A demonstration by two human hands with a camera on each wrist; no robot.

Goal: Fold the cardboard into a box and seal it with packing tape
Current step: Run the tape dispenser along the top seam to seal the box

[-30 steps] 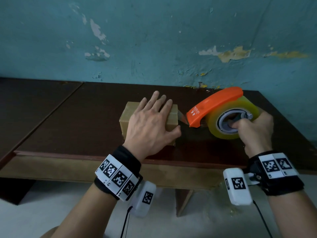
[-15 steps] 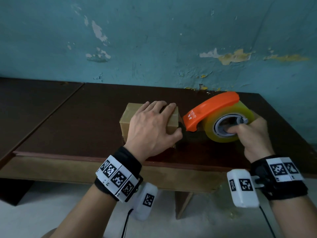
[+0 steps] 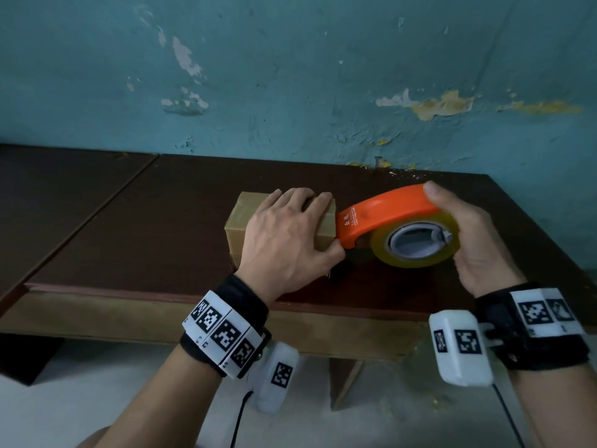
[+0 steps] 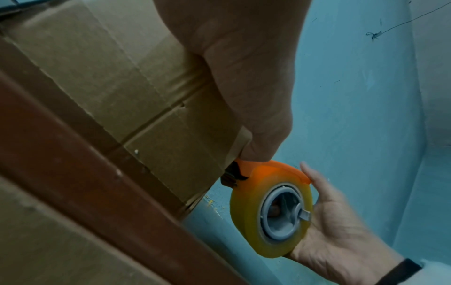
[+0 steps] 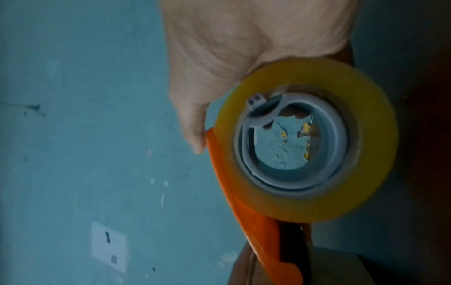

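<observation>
A small brown cardboard box (image 3: 242, 218) stands closed on the dark table (image 3: 145, 227). My left hand (image 3: 300, 227) lies on top of it, fingers bent over its far edge and thumb against its right side. My right hand (image 3: 465, 227) grips an orange tape dispenser (image 3: 387, 211) with a yellowish tape roll (image 3: 416, 253), thumb on top of the orange cover. The dispenser's nose touches the box's right side beside my left thumb. The left wrist view shows the box (image 4: 122, 77), the dispenser (image 4: 275, 173) and my right hand (image 4: 341, 231). The right wrist view shows the roll (image 5: 366, 154).
The table's front edge (image 3: 193, 295) runs just below my wrists. A peeling teal wall (image 3: 290, 92) rises right behind the table. A second dark tabletop (image 3: 48, 189) adjoins on the left. A wall socket (image 5: 108, 246) shows in the right wrist view.
My right hand brought the dispenser left until its nose met the box, and shifted from the roll's core to the orange cover. My left fingers went from flat to bent over the box's far edge.
</observation>
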